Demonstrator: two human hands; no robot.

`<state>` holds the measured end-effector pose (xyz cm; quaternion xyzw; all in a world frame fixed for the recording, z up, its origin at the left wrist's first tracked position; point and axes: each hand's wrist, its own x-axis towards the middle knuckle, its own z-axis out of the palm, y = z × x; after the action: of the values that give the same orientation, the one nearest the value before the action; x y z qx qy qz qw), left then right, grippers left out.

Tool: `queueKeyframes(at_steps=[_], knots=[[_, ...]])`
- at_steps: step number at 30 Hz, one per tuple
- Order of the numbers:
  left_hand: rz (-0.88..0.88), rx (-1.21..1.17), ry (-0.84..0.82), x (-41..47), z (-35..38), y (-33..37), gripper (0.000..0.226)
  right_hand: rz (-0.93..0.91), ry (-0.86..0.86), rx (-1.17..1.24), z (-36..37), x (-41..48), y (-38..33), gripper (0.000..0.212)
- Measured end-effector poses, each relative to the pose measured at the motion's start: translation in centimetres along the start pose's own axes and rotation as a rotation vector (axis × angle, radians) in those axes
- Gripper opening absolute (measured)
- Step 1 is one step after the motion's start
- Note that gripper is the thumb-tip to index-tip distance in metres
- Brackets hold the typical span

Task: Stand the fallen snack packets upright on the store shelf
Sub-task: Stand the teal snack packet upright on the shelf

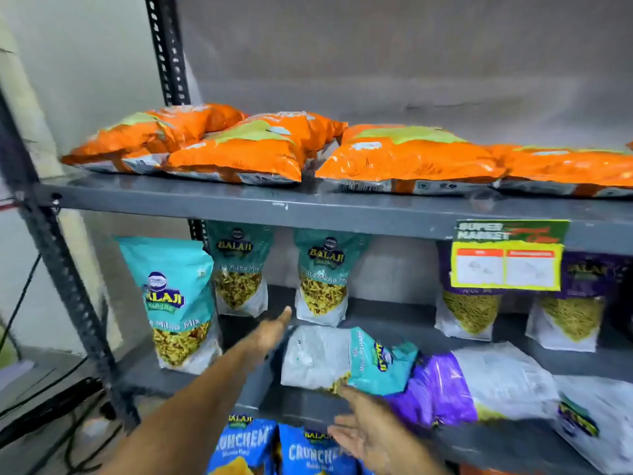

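Observation:
A teal Balaji packet (346, 359) lies flat on the middle shelf (493, 443), its top pointing right. My left hand (270, 332) reaches in beside its left edge, fingers stretched out, holding nothing. My right hand (363, 430) is open just below the packet's front edge, a fingertip at or near its corner. A purple packet (442, 389) lies flat to the right, with another fallen one (592, 419) beyond it. Three teal packets (181, 303) (239, 269) (323, 275) stand upright. Orange packets (236, 149) lie flat on the upper shelf.
Two purple packets (469, 303) (568, 303) stand at the back right behind a hanging price tag (507, 255). Blue Crunchem packets (274, 447) stand on the shelf below. A slotted metal upright (68, 269) frames the left side; cables lie on the floor (51, 406).

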<state>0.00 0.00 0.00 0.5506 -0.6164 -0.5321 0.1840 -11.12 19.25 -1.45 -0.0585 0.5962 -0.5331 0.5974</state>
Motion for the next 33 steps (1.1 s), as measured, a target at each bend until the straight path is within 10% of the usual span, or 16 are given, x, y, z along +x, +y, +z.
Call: queueKeyframes(at_steps=[5,10,14,17,24,33], knots=[[-0.073,0.02,-0.156,2.6,0.2,1.5,0.052,0.066,0.039,0.331,1.2,2.6,-1.6,0.05],[-0.181,-0.065,-0.425,5.0,-2.1,-0.5,0.074,0.002,0.066,0.352,2.2,4.3,-1.5,0.035],[-0.055,-0.017,-0.478,2.1,-3.7,-1.6,0.042,-0.219,0.203,0.243,2.5,5.8,-0.3,0.015],[0.079,0.022,-0.576,0.6,-4.5,-2.1,0.058,-0.467,0.212,0.107,1.9,6.6,-0.5,0.018],[0.325,-0.14,-0.296,-0.3,-3.0,-1.9,0.062,-0.821,0.003,-0.231,1.3,6.4,-5.3,0.03],[0.318,-0.174,-0.006,1.0,0.7,-5.8,0.066,-0.783,-0.101,-0.336,0.9,9.7,-5.6,0.034]])
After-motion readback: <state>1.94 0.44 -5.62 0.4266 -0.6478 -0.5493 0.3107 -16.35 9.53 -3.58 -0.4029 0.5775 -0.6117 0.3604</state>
